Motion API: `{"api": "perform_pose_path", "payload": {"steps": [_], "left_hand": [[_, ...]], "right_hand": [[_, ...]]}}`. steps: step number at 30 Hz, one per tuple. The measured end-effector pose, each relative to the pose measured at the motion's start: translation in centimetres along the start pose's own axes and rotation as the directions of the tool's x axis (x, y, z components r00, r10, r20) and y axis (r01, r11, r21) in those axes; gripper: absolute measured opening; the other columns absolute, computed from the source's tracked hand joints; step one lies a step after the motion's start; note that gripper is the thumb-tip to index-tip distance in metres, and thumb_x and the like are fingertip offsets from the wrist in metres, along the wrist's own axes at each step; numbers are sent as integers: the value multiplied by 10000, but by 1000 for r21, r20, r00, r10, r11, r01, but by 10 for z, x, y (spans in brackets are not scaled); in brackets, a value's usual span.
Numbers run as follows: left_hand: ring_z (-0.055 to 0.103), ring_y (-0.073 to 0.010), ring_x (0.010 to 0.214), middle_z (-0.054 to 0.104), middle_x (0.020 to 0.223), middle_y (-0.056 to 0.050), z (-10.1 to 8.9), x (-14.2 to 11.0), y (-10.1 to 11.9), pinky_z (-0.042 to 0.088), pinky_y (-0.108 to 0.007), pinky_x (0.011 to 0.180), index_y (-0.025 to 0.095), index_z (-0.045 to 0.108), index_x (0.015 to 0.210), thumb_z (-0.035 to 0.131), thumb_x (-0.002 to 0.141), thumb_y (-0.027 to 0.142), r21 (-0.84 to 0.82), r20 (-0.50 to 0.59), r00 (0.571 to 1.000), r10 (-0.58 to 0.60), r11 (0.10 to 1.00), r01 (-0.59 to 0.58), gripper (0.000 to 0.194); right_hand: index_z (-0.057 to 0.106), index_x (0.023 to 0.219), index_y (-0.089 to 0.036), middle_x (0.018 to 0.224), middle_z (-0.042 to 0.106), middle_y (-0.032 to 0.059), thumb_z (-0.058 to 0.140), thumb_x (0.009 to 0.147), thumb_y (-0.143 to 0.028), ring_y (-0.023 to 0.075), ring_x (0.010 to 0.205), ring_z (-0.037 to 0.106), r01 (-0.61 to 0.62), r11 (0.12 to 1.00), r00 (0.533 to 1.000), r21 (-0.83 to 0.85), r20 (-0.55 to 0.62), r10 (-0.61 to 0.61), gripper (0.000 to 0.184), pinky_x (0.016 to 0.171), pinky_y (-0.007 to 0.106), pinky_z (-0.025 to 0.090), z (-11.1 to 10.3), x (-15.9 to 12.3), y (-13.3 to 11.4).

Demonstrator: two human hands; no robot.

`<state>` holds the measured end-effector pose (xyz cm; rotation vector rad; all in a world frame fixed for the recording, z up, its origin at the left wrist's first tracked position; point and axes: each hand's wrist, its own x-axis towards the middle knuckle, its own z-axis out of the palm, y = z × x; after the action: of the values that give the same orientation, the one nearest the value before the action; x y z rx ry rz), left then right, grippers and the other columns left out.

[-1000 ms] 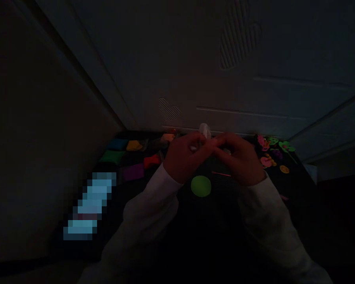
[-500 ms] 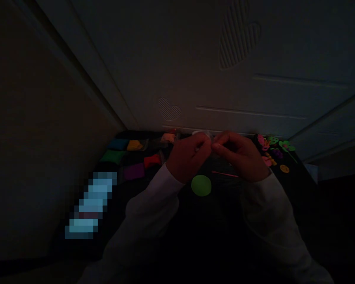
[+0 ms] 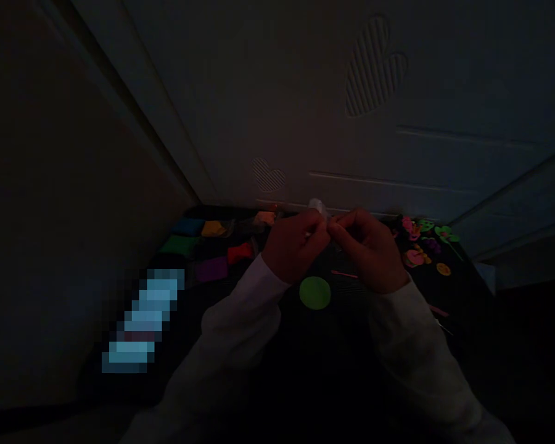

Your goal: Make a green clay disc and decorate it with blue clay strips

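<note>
In the dim light, my left hand (image 3: 296,246) is closed around a small white packet (image 3: 317,206), whose top shows above the fingers. My right hand (image 3: 370,250) pinches with thumb and forefinger right beside it, its fingertips meeting those of the left; they seem to grip the packet's edge, which is mostly covered. A flat, round light-green piece of clay (image 3: 315,293) lies on the dark table below the hands. Near my right wrist is a thin pink stick (image 3: 344,274).
Coloured packets lie at the left: blue (image 3: 187,226), yellow (image 3: 213,229), green (image 3: 179,246), purple (image 3: 211,269), red (image 3: 240,253) and orange (image 3: 265,218). A blurred bright screen (image 3: 143,320) is nearer me. Small flower-like shapes (image 3: 411,228) and a yellow disc (image 3: 443,269) lie right, before a pale panel (image 3: 277,111).
My right hand has shifted slightly left and down, closer to the left hand. More of the white packet shows above the left fingers. The view has tilted up a little.
</note>
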<state>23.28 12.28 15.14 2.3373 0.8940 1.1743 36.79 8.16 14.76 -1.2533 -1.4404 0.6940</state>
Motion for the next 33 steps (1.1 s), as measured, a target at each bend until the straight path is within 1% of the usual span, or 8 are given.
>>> {"api": "perform_pose_path", "payload": {"steps": [3, 7, 11, 13, 16, 22, 29, 33], "left_hand": [[393, -66, 454, 414, 478, 46, 2, 1, -2, 291, -202, 469, 159, 425, 556, 430, 759, 198, 35, 52, 999, -11, 999, 9, 207], [439, -78, 499, 468, 514, 30, 6, 0, -1, 307, -214, 506, 159, 444, 584, 425, 786, 206, 100, 56, 998, -27, 995, 22, 208], [452, -92, 494, 486, 514, 25, 9, 0, 1, 277, -238, 489, 164, 471, 620, 387, 830, 247, 181, 69, 987, -144, 975, 129, 241], [459, -92, 495, 495, 527, 23, 10, 0, 1, 268, -241, 485, 163, 484, 642, 366, 846, 254, 183, 98, 984, -151, 974, 132, 253], [456, -89, 511, 490, 542, 21, 10, 1, -3, 281, -237, 508, 157, 471, 637, 358, 851, 233, 166, 111, 991, -80, 984, 61, 254], [399, -70, 463, 421, 494, 40, 8, 2, -13, 280, -220, 498, 149, 445, 586, 405, 810, 197, 128, 106, 990, 90, 986, -103, 233], [409, -72, 479, 454, 510, 31, 13, 1, -12, 294, -211, 502, 150, 457, 585, 412, 790, 184, 144, 20, 993, 118, 982, -120, 213], [412, -67, 481, 473, 528, 27, 19, -1, -6, 291, -208, 498, 149, 454, 580, 393, 799, 191, 93, 41, 995, 91, 991, -95, 231]], "right_hand": [[547, 824, -190, 762, 612, 8, 540, 756, -265, 111, 673, 569, 26, 986, 999, -162, 37, -21, 102, 620, 248, 443, -3, 0, -1], [584, 824, -195, 798, 638, 18, 505, 771, -215, 124, 709, 586, 164, 892, 985, -421, 20, -172, 97, 659, 254, 444, -2, -1, -4], [585, 818, -166, 810, 642, 48, 488, 774, -189, 140, 731, 586, 210, 807, 968, -551, 0, -252, 110, 670, 258, 440, 3, 2, -1], [585, 819, -164, 817, 643, 55, 481, 775, -182, 147, 748, 585, 216, 786, 962, -579, -10, -272, 115, 683, 263, 437, 4, 2, 1], [583, 805, -176, 793, 643, 42, 485, 768, -183, 140, 732, 588, 200, 809, 962, -552, -44, -268, 104, 680, 257, 438, 5, 3, 3], [567, 726, -178, 678, 619, -11, 517, 743, -228, 104, 620, 570, 103, 939, 979, -329, -133, -154, 73, 592, 227, 436, 9, 1, 7], [565, 706, -167, 637, 591, -15, 542, 714, -263, 101, 583, 544, -32, 992, 979, -126, -202, 6, 99, 563, 237, 419, 13, 5, 13], [536, 686, -168, 622, 575, -16, 549, 699, -253, 104, 561, 535, -88, 995, 957, -42, -279, 73, 87, 542, 242, 419, 11, 10, 18]]}}
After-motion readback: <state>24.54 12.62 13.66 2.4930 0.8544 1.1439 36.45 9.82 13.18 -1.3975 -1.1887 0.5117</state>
